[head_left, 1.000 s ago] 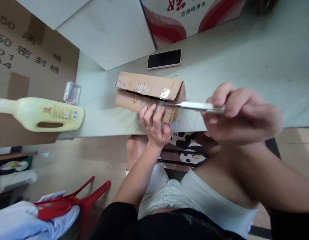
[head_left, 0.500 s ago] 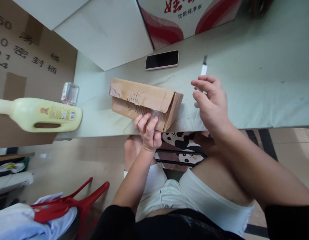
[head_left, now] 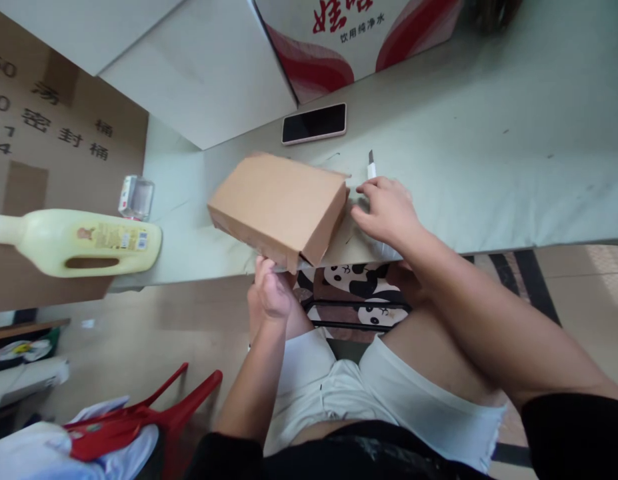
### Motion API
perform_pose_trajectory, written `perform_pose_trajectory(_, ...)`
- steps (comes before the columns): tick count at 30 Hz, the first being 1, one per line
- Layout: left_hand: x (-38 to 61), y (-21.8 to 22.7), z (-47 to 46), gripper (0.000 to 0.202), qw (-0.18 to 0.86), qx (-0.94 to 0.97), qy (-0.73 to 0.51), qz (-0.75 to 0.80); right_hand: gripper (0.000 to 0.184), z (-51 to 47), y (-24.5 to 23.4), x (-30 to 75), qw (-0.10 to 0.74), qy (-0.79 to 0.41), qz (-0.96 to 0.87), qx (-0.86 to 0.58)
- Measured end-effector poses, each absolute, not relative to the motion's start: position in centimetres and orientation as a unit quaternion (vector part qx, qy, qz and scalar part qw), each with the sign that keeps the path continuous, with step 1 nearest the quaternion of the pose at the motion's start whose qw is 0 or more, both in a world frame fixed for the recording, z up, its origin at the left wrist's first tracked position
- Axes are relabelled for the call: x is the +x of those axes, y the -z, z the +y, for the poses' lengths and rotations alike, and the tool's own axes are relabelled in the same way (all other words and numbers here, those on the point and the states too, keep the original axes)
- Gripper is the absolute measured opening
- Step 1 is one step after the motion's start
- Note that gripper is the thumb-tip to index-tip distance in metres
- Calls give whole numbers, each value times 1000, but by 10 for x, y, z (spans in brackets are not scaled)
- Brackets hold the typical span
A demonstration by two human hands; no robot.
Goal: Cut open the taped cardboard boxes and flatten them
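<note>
Box and knife at the worktop's edge. The box (head_left: 279, 203) sits tilted at the front of the worktop (head_left: 489, 167), a plain, uncut face turned up. My left hand (head_left: 271, 293) is at its near edge, fingers curled; I cannot tell whether this grip clasps the cardboard or only props it. My right hand (head_left: 386, 208) is just beside the box's right end, over the knife (head_left: 371, 169), whose bared blade (head_left: 371, 156) points away from me; whether that grip is closed on the handle or released is hidden. Done, as I judge it: a seam partly parted, from the dark gap at the near right corner. Left: the contents, none in view.
</note>
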State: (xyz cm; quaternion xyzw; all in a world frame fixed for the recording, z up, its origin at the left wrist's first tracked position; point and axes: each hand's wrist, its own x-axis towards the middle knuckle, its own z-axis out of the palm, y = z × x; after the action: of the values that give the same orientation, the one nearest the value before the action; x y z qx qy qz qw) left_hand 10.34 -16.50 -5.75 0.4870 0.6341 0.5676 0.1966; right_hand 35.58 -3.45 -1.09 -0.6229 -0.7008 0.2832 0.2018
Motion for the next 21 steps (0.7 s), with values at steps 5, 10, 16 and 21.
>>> perform_pose_trajectory(5,108,50,-164,44,316,357,-636,606,49,-38,10,353,219,-293,-744,-560)
perform_pose_trajectory(10,117,22,-163,31,445,223,-670,551,42,-36,10,350,235,-301,-759,-528)
perform_pose_trajectory(16,126,-4,-168,31,471,267,-659,523,35,-36,14,349,258,-296,-751,-530)
perform_pose_trajectory(21,128,-16,-173,31,454,292,-679,497,31,-36,14,347,246,-287,-758,-532)
